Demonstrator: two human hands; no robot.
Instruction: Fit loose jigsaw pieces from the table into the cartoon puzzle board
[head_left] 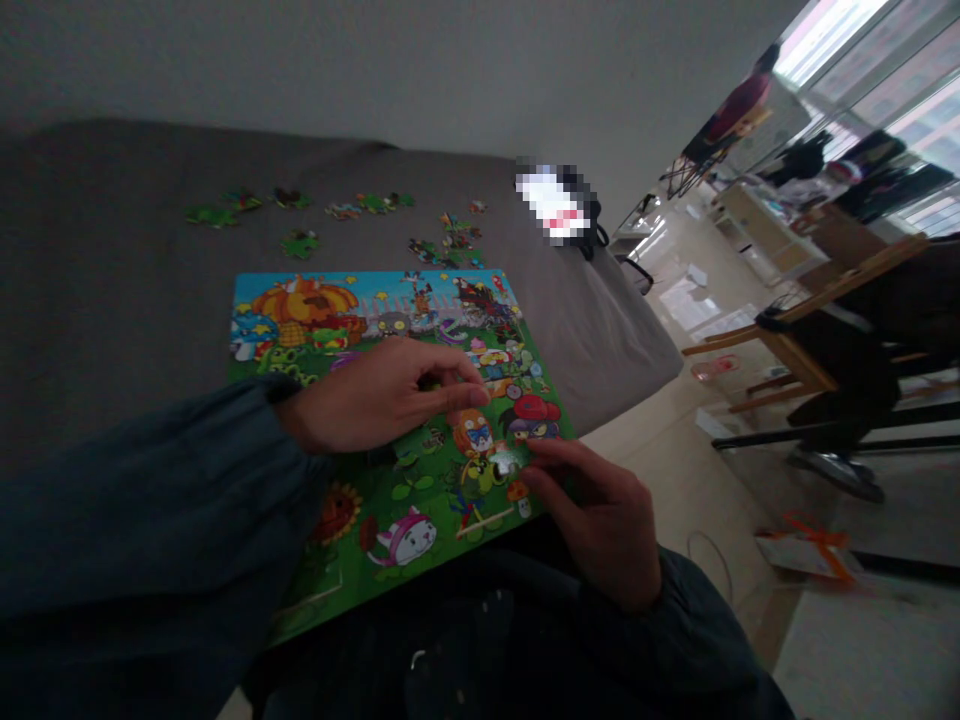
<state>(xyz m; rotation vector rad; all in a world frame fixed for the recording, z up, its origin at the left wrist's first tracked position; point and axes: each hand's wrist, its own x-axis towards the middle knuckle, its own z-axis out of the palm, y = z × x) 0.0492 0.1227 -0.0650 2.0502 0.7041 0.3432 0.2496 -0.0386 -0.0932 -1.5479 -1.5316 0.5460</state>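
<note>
A colourful cartoon jigsaw puzzle board point(360, 320) lies on a grey cloth surface point(112, 280), its near edge over my lap. My left hand point(382, 395) rests on the middle of the board, fingers curled and pressed down on a piece near an orange figure. My right hand point(600, 520) sits at the board's right edge, fingers bent, their tips touching a puzzle piece point(510, 460) set in the picture. Both arms wear dark sleeves.
Several loose puzzle pieces point(300, 243) lie scattered on the cloth beyond the board. A blurred white object point(559, 205) sits at the far right corner. To the right are a pale floor, a wooden chair point(817, 330), an orange item point(814, 545) and a window.
</note>
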